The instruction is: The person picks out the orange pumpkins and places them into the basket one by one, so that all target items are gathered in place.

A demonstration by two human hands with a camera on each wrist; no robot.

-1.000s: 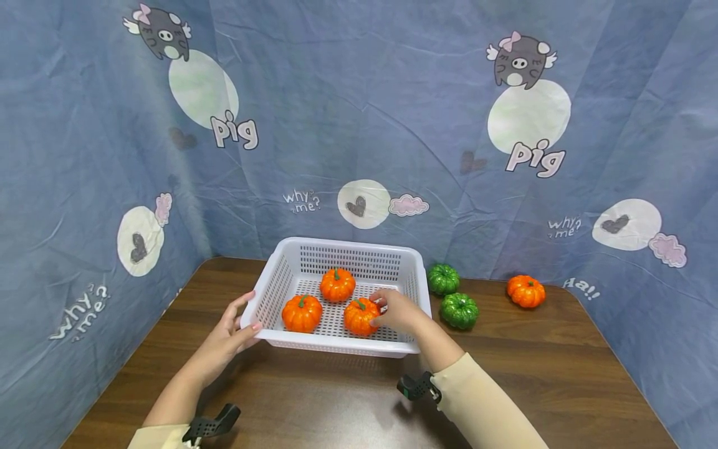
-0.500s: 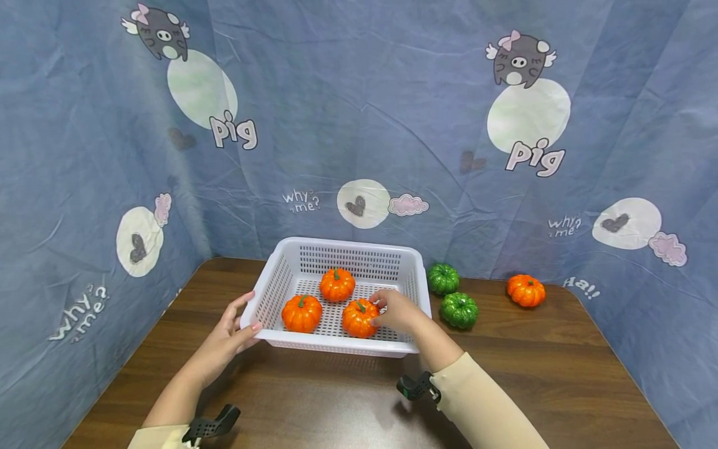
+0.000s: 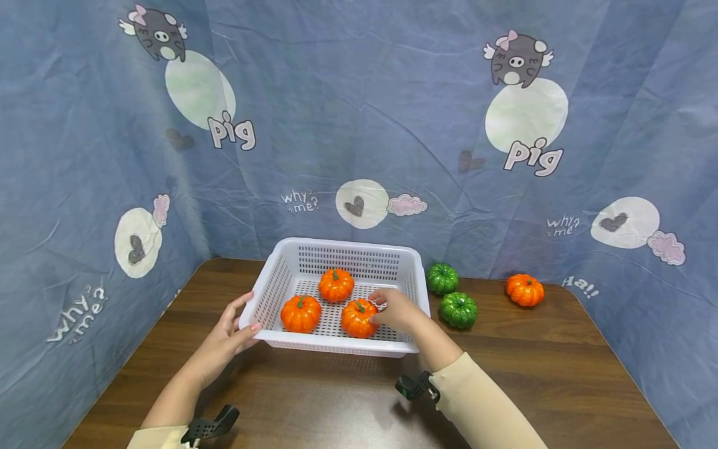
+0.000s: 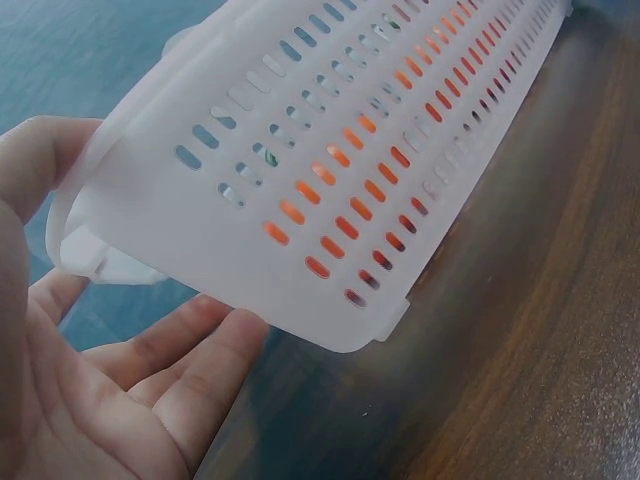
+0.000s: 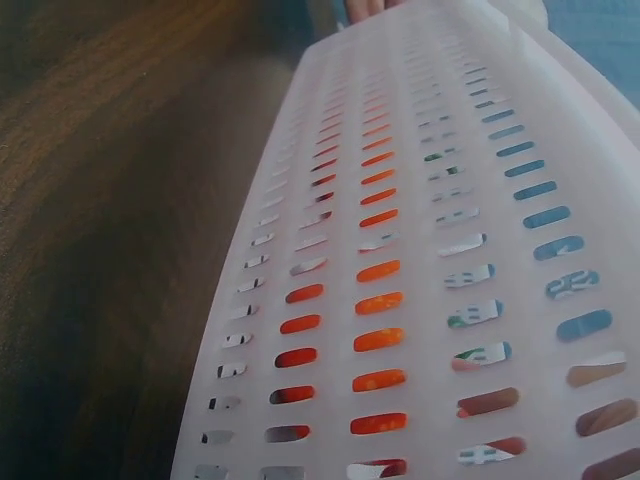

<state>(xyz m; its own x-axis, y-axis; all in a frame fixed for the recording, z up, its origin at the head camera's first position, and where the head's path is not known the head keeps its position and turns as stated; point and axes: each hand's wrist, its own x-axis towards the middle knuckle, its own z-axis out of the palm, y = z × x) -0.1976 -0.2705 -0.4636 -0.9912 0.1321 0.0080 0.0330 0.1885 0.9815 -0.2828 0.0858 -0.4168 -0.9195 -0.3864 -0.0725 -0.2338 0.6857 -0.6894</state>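
Note:
A white perforated plastic basket [image 3: 336, 340] holds several bright orange toy pumpkins: one at the left [image 3: 301, 313], one at the back [image 3: 336, 285] and one at the front right [image 3: 359, 319]. My left hand [image 3: 225, 340] grips the basket's front left corner, its thumb over the rim. In the left wrist view, fingers [image 4: 200, 350] of that hand lie against the basket's outside and underside. Reaching over the front right rim, my right hand [image 3: 397, 310] curls thumb and fingers about the right side of the front right pumpkin. The right wrist view shows the basket's slotted wall [image 5: 420, 250], which hides that hand.
Two green toy pumpkins, one behind [image 3: 442, 279] and one nearer [image 3: 459, 310], stand just right of the basket. Farther right is another orange pumpkin [image 3: 525, 290]. A blue printed curtain [image 3: 359, 125] rises behind and beside the brown wooden table [image 3: 314, 399].
The front right pumpkin has shifted slightly left and toward the near rim beside my right hand. Both hands and the basket stay nearly where they were.

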